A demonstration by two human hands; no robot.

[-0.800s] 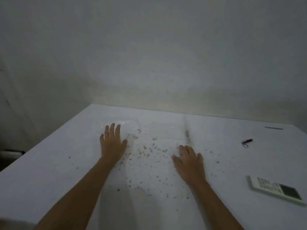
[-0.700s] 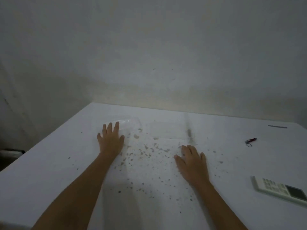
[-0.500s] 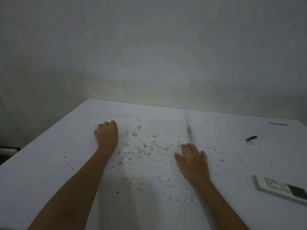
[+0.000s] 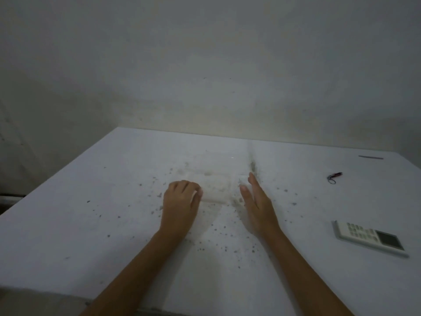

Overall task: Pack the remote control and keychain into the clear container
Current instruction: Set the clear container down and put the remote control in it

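A white counter (image 4: pixel 68 224) fills the lower view, speckled with dark flecks (image 4: pixel 218 229) around its middle and backed by a plain, dim wall (image 4: pixel 205 65). A dark smear (image 4: pixel 253 165) runs along a seam towards the far edge.

The clear container (image 4: pixel 215 188) sits on the counter between the two hands, faint and hard to make out against the white surface; its exact outline cannot be told. The left hand (image 4: pixel 181 201) has its fingers curled, the fingertips (image 4: pixel 197 192) at the container's left edge; whether it truly grips the edge cannot be told. The right hand (image 4: pixel 256 201) stands on edge with fingers straight and together, thumb apart, just beside the container's right side and holding nothing.

The remote (image 4: pixel 369 238), white with a dark screen at its right end, lies flat near the counter's right edge, well apart from the right hand. The keychain (image 4: pixel 333 176), a small dark ring with a reddish tag, lies farther back on the right, also well apart from the hands and the container. A thin dark strip (image 4: pixel 370 157) lies near the far right corner.

Nothing stands between the container and the remote or keychain but bare, flecked counter.
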